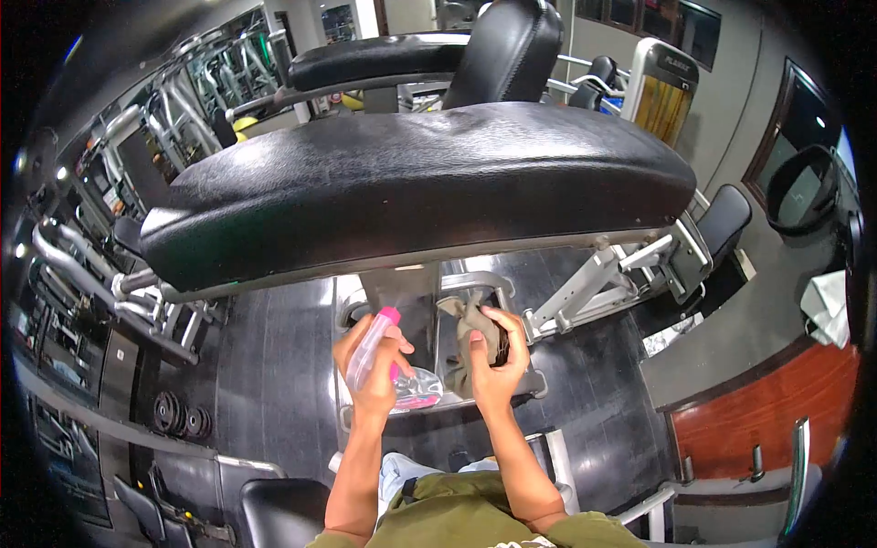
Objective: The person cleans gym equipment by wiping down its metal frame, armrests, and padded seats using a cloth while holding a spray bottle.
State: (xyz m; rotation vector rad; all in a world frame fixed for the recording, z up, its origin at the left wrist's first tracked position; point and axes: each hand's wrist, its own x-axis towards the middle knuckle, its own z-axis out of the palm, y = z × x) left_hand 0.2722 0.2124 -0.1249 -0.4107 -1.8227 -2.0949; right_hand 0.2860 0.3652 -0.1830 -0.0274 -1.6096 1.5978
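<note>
In the head view, my left hand (365, 361) is wrapped round the head of a spray bottle. The spray bottle (421, 387) has a clear body, a whitish head and a pink nozzle that points up and away from me. My right hand (501, 358), just to the right, grips a crumpled grey-olive cloth (469, 331) between thumb and fingers. Both hands are held in front of my body, below a wide black padded cushion (429, 187). Neither hand visibly touches the cushion.
The cushion sits on a metal frame whose post runs down between my hands. Beyond it stand more black pads and a weight machine (662, 91). Weight plates (170, 413) lie at left. A black seat (283, 511) is near my left side. A white cloth (827, 310) hangs at right.
</note>
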